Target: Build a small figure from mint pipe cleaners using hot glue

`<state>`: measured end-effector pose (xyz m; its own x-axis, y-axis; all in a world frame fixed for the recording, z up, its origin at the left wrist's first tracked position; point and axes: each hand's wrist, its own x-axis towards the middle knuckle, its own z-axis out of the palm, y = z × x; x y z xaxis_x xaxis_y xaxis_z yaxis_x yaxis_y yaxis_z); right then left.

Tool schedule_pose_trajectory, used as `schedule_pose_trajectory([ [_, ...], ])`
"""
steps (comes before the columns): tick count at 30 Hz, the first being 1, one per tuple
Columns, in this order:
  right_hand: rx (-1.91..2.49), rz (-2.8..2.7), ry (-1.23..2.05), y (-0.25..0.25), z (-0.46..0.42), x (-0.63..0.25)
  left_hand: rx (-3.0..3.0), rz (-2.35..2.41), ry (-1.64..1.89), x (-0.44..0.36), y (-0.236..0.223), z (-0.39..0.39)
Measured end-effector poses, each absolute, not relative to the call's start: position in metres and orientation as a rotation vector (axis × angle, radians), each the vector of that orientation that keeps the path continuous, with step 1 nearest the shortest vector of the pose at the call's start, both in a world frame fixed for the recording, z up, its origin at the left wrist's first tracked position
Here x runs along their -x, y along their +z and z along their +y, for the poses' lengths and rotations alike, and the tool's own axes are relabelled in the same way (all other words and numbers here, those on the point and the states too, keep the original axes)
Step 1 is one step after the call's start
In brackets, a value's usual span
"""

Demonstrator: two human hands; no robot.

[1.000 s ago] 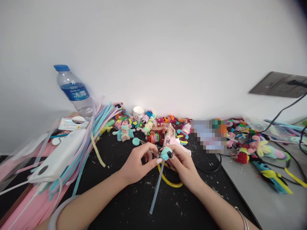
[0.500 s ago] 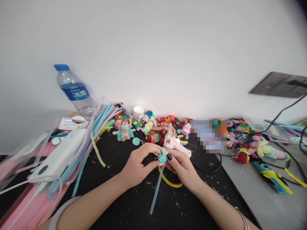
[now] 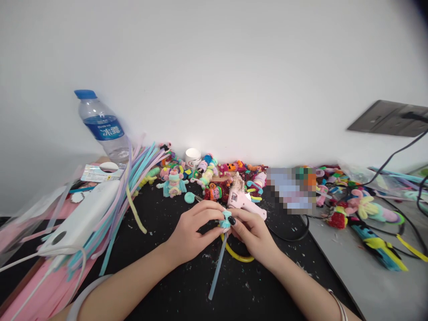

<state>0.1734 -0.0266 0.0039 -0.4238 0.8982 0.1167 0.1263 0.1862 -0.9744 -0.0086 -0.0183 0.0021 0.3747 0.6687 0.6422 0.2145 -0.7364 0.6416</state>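
A small turquoise piece of coiled pipe cleaner [image 3: 225,220] is pinched between my two hands over the black mat. My left hand [image 3: 192,232] grips it from the left with thumb and forefinger. From the other side, the thumb of my right hand [image 3: 253,232] presses against it. The piece's exact shape is partly covered by fingers. A translucent glue stick [image 3: 217,272] lies below, its upper end hidden under my hands. Behind my right hand rests a pink glue gun [image 3: 246,206]. Part of a yellow loop [image 3: 238,257] shows beneath my fingers.
Finished pipe-cleaner figures [image 3: 174,183] crowd along the wall, with a paper cup [image 3: 193,157] among them. On the left are loose pipe cleaners [image 3: 129,196], a white power bank-like box [image 3: 83,218] and a water bottle [image 3: 103,125]. A black cable [image 3: 294,239] curves at right.
The turquoise piece has been turned and lowered slightly between my fingers, and my left forefinger has shifted over it. Glue stick and glue gun stay where they were.
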Motion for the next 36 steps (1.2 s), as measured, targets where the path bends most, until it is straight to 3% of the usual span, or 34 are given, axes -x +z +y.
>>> schedule_pose_trajectory([
  [22,0.883,-1.501,1.546,0.0031,-0.0243,-0.1716,-2.183,0.84,1.327,0.0101,0.0016,-0.0113],
  [36,0.898,-1.562,1.512,0.0057,-0.0262,-0.1694,-2.232,0.79,1.393,0.0112,-0.0007,-0.0103],
])
